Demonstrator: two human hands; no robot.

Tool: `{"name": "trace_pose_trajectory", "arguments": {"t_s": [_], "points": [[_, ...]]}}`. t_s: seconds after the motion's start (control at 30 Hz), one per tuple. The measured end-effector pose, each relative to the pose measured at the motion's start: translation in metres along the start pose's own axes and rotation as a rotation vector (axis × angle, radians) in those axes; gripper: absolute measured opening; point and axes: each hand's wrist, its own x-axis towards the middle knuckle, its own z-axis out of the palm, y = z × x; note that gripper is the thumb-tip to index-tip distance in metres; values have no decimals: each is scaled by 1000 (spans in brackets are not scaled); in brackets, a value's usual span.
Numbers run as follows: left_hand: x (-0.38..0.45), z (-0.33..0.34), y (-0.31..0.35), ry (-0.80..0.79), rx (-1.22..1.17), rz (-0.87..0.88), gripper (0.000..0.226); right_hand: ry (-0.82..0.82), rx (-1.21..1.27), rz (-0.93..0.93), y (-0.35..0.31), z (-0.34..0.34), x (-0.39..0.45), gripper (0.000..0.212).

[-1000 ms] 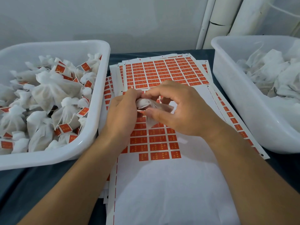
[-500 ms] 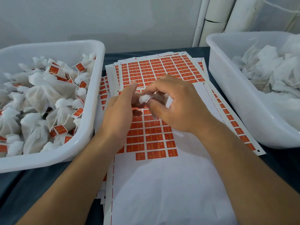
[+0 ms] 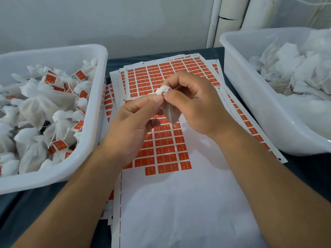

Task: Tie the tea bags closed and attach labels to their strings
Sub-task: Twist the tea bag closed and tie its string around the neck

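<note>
At frame centre, one soft, gauzy white tea bag [image 3: 169,111] hangs above the glossy label sheets [image 3: 166,149], its bunched neck pinched between the left hand [image 3: 136,119] and right hand [image 3: 193,106]. Both hands have risen since earlier. Two smooth white plastic tubs [image 3: 89,140] flank the sheets.

Soft, even light fills the scene — cool and a little dim, with no hard glare. The hands cast only a faint, diffuse shadow on the label sheet [image 3: 179,203] beneath them. The white tubs [image 3: 238,83] bow outward at the frame's sides — wide-angle distortion. Detail is slightly soft throughout, the label print unreadable.
</note>
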Motion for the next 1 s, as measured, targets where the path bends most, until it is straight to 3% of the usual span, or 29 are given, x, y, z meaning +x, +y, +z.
{"name": "trace_pose_trajectory", "arguments": {"t_s": [0.43, 0.63, 0.87, 1.0], "points": [[-3, 4, 3, 176, -17, 128, 17, -11, 193, 110, -5, 6, -2, 17], [-3, 4, 8, 301, 158, 176, 11, 13, 174, 173, -5, 7, -2, 13], [-1, 9, 7, 357, 241, 163, 21, -22, 238, 291, -3, 6, -1, 20], [-2, 9, 8, 352, 221, 120, 23, -86, 418, 394, -2, 6, -2, 20]]}}
